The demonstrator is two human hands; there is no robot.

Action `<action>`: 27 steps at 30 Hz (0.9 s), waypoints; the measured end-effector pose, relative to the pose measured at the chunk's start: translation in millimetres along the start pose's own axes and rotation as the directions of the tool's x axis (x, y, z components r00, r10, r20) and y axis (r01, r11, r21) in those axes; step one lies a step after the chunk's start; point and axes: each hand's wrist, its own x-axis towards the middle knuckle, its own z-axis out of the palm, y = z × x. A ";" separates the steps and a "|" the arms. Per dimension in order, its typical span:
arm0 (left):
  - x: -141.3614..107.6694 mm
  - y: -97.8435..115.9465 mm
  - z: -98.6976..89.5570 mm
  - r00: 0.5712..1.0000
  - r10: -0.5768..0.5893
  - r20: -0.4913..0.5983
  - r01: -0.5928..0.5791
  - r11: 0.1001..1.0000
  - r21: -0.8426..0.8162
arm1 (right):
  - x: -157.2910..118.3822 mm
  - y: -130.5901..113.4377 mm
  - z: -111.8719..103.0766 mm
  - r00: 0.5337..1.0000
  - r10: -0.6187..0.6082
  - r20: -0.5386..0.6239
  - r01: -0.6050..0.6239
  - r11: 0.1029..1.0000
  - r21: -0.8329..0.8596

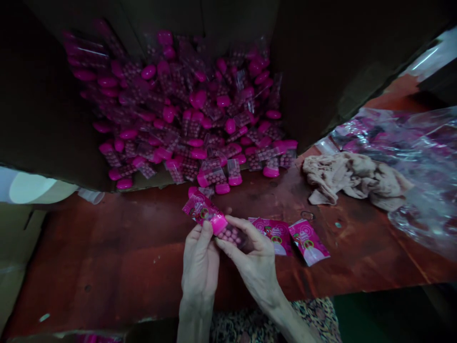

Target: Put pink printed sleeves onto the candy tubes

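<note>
My right hand [257, 259] is closed around a small clear candy container [230, 235] with pink balls inside and a pink cap. Thumb and fingers of my left hand [202, 259] pinch a pink printed sleeve [200, 208], right at the capped end of that container. The sleeve and cap touch or overlap; whether one is inside the other I cannot tell. Right of my right hand, printed sleeves lie on the table in a small stack [274, 233], with another sleeve group [309, 242] beside it.
A large open cardboard box [314, 62] stands on the reddish wooden table [117, 247], with a heap of similar containers [193, 119] spilling to its front edge. To the right lie a crumpled cloth [353, 176] and a clear plastic bag [424, 176]. A clear cup [91, 195] sits left.
</note>
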 end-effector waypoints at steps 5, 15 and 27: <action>-0.2 2.2 -0.4 0.995 0.031 0.096 -0.032 0.999 0.008 | -0.6 -1.1 -0.8 0.968 -0.248 -0.046 0.242 0.965 -0.098; -3.8 -5.2 -8.9 0.972 0.102 0.210 -0.101 0.995 -0.018 | -2.6 -14.0 -0.7 0.988 -0.139 -0.064 0.142 0.988 0.055; -3.4 -4.7 -4.5 0.968 0.101 0.228 -0.109 0.994 0.020 | -3.1 -7.7 -0.6 0.965 -0.262 -0.019 0.258 0.960 -0.105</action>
